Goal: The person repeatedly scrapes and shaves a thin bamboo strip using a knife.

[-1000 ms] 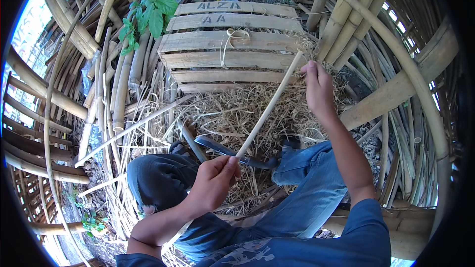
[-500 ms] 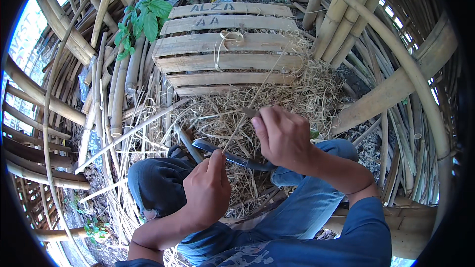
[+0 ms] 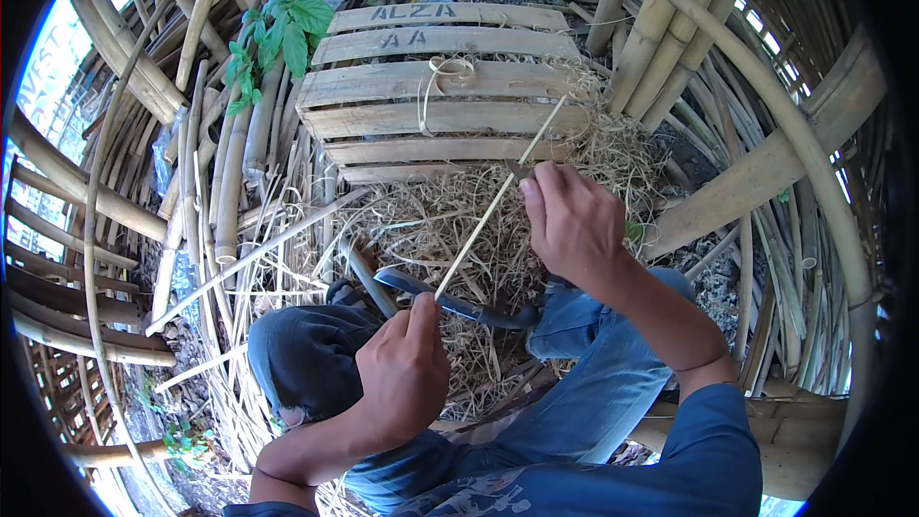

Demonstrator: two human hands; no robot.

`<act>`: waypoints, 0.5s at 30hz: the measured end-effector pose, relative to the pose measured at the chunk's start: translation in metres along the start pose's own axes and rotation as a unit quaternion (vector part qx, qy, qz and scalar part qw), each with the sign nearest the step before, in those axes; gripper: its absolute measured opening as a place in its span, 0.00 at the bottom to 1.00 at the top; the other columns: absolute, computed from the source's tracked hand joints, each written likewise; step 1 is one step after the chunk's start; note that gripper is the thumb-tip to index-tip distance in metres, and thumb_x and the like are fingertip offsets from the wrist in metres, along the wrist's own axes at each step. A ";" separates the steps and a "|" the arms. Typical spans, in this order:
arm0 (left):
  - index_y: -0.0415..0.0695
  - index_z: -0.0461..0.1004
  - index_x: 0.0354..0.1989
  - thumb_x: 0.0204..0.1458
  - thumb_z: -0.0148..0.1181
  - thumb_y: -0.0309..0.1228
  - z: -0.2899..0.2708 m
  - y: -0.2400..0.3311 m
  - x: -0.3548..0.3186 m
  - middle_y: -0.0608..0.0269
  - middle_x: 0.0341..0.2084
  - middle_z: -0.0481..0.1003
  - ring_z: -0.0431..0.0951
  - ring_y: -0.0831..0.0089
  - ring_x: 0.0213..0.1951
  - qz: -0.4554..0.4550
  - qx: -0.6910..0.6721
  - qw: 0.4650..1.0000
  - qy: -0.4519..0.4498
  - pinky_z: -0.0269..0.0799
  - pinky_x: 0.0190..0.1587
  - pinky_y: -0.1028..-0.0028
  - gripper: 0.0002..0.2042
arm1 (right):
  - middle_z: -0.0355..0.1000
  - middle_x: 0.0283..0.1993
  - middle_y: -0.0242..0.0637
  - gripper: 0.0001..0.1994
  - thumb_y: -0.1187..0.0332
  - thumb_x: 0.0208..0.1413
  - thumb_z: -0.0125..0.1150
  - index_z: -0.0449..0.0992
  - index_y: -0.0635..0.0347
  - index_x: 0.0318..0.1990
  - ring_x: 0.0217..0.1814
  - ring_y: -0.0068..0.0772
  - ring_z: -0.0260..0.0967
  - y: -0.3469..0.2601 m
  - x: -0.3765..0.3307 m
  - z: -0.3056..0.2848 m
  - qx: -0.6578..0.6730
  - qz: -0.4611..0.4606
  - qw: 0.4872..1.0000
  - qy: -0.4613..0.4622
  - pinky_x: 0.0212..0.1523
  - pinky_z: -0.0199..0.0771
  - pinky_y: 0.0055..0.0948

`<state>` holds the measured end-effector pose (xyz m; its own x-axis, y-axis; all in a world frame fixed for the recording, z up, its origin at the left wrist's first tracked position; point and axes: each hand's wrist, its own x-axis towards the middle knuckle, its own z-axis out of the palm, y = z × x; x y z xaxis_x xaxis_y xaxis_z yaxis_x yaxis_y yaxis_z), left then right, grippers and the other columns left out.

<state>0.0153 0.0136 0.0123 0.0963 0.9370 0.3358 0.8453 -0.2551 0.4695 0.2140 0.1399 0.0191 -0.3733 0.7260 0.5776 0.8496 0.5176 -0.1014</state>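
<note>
A thin pale bamboo strip (image 3: 498, 201) runs slantwise from my left hand up toward the wooden crate. My left hand (image 3: 407, 373) is closed around its lower end, just over my knee. My right hand (image 3: 574, 225) pinches the strip higher up, near its middle. Under the strip lies a dark curved blade (image 3: 450, 299), resting across my legs. My knees in blue trousers (image 3: 316, 354) frame the blade. A heap of pale bamboo shavings (image 3: 440, 230) covers the ground under both hands.
A slatted wooden crate (image 3: 440, 86) lies beyond the shavings, with a curl of shaving on it. Thick bamboo poles (image 3: 220, 172) are stacked left; more lean at the right (image 3: 670, 29). A green leafy plant (image 3: 282, 29) grows at upper left.
My right hand came down from the strip's far end, slid close to my left hand, and now has moved back up the strip a little. The left hand stayed near my knee.
</note>
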 end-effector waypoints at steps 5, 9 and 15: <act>0.42 0.68 0.36 0.51 0.54 0.22 0.000 0.000 -0.001 0.59 0.16 0.66 0.71 0.59 0.19 -0.001 -0.009 1.000 0.013 0.64 0.20 0.63 0.05 | 0.65 0.21 0.38 0.09 0.65 0.62 0.48 0.67 0.58 0.30 0.16 0.39 0.65 0.013 0.003 0.002 -0.018 -0.008 1.000 0.012 0.16 0.64 0.35; 0.42 0.68 0.36 0.51 0.54 0.21 -0.001 -0.001 -0.006 0.58 0.16 0.67 0.71 0.59 0.19 0.000 -0.006 1.000 0.004 0.65 0.20 0.63 0.05 | 0.66 0.19 0.38 0.14 0.60 0.64 0.42 0.67 0.57 0.30 0.16 0.37 0.66 0.046 0.014 0.004 -0.093 0.093 0.991 -0.008 0.15 0.63 0.36; 0.41 0.68 0.36 0.49 0.54 0.20 -0.003 -0.007 -0.011 0.57 0.16 0.68 0.73 0.58 0.20 -0.012 -0.040 0.999 0.023 0.66 0.21 0.63 0.07 | 0.70 0.21 0.41 0.18 0.56 0.66 0.36 0.67 0.56 0.31 0.21 0.43 0.71 0.102 0.019 0.003 -0.115 0.247 0.962 0.023 0.23 0.67 0.43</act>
<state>0.0063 0.0041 0.0076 0.0506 0.9316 0.3600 0.8025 -0.2525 0.5406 0.2924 0.2075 0.0176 0.1091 0.8337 0.5413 0.9809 -0.0021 -0.1945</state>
